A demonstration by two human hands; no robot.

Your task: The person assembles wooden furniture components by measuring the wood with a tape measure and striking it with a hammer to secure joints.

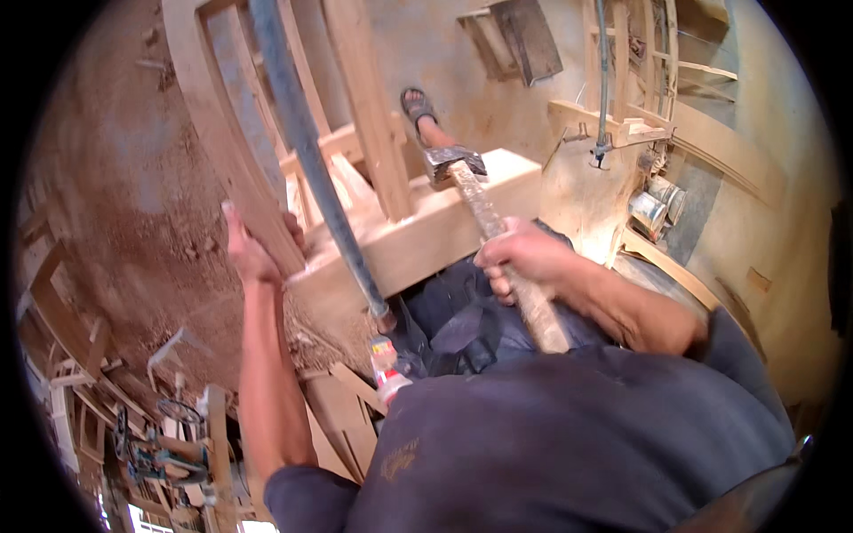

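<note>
My right hand [524, 258] is wrapped around the wooden handle of a hammer [484, 209]. The hammer's dark metal head is over the thick pale wooden beam [444, 218] of a frame; whether it touches the wood I cannot tell. At the beam's left end, my left hand [253, 253] grips the frame's left upright [227, 142], fingertips showing past its right side. Another upright [369, 115] rises from the middle of the beam. A long grey metal bar [306, 151] slants across the frame, its lower end near my lap.
A white and red bottle [386, 366] is beside my waist. A sandalled foot [418, 107] shows beyond the beam. Cans [653, 209] and another clamped wooden frame [622, 124] stand right. Wood scraps and tools [173, 444] crowd the lower left; a dark board [529, 40] lies far off.
</note>
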